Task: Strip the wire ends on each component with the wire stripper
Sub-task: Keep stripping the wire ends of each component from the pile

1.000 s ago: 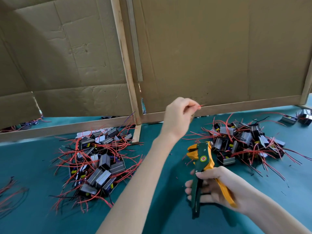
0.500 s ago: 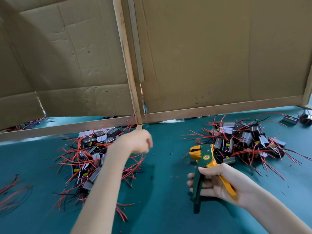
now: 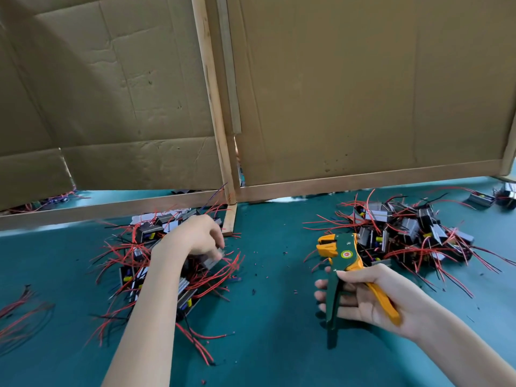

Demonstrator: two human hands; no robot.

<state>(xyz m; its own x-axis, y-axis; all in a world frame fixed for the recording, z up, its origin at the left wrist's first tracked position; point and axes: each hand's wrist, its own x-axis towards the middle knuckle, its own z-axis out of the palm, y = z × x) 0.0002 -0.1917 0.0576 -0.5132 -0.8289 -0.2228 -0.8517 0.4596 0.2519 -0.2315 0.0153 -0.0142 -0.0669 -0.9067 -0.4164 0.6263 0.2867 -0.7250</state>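
Observation:
My left hand (image 3: 195,237) reaches over the left pile of components (image 3: 156,263), small black and grey blocks with red wires. Its fingers close on one grey component (image 3: 213,259) at the pile's right edge. My right hand (image 3: 371,297) holds the green and orange wire stripper (image 3: 343,263) by its handles, jaws pointing up and left, above the teal table. The stripper's jaws hold nothing. A second pile of the same components (image 3: 405,236) lies to the right of the stripper.
A cardboard screen on a wooden frame (image 3: 223,135) stands across the back of the teal table (image 3: 265,344). Loose red wires (image 3: 19,311) lie at the far left. A few more components (image 3: 491,196) sit at the far right. Small bits of insulation dot the table's middle.
My left hand swung from up near the cardboard screen down and left onto the left pile and closed on a component. My right hand with the stripper stayed nearly still.

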